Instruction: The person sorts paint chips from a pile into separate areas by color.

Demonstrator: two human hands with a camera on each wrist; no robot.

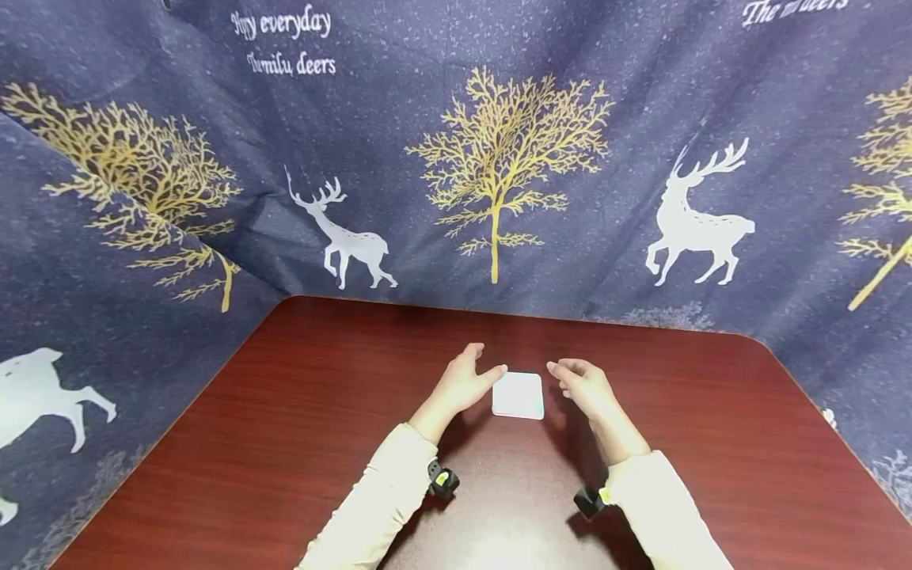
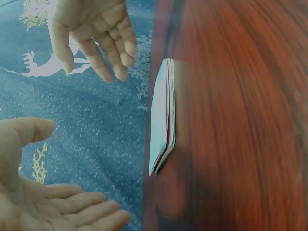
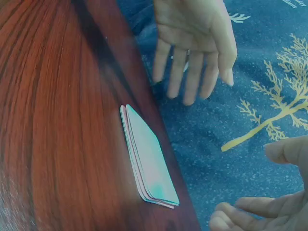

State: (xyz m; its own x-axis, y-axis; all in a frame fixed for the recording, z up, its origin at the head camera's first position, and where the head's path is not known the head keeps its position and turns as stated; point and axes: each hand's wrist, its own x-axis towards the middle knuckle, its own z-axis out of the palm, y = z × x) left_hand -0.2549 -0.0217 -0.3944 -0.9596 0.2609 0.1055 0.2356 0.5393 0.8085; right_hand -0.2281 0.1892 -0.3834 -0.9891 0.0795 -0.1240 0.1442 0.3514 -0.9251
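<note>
Two hands (image 1: 459, 385) (image 1: 586, 388), palms in, nr stack (image 1: 518, 396)

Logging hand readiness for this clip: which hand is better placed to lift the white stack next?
Probably the left hand, narrowly: in the head view its thumb appears at a corner of the white stack, while the right hand shows a gap. Wrist views show neither touching it.

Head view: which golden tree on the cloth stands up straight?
The middle golden tree printed on the dark-blue cloth, beyond the white square stack; the left tree and right tree lean.
</note>
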